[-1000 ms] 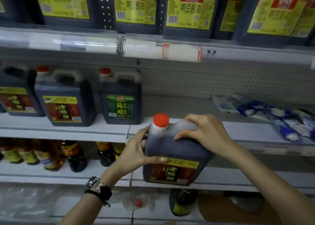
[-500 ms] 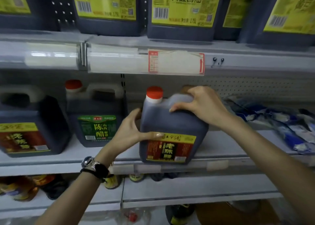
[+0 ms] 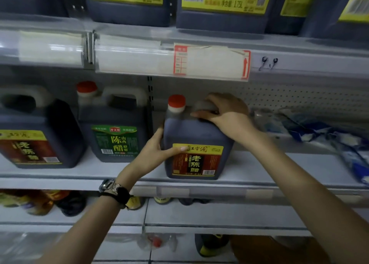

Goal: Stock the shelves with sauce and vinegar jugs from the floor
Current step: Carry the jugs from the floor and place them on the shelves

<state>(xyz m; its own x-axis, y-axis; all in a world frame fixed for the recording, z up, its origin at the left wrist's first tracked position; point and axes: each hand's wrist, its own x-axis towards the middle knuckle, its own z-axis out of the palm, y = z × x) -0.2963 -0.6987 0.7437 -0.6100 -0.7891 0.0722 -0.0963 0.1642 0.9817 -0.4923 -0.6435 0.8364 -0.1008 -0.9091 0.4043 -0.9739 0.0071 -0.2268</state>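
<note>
Dark boxy plastic jug (image 3: 197, 135) on shelf (image 3: 259, 170); right hand (image 3: 229, 115) curls fingers (image 3: 217, 100) round handle (image 3: 202, 105), left hand (image 3: 156, 153) clasps side.

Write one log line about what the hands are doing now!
step: placing vinegar jug | jug: upright on shelf, right of green-label jug | left hand: holds jug's side | right hand: grips jug's top

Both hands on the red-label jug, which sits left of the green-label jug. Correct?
No: in the head view the red-label jug is right of the green-label jug, not left. Left hand and right hand are both on it.
</note>
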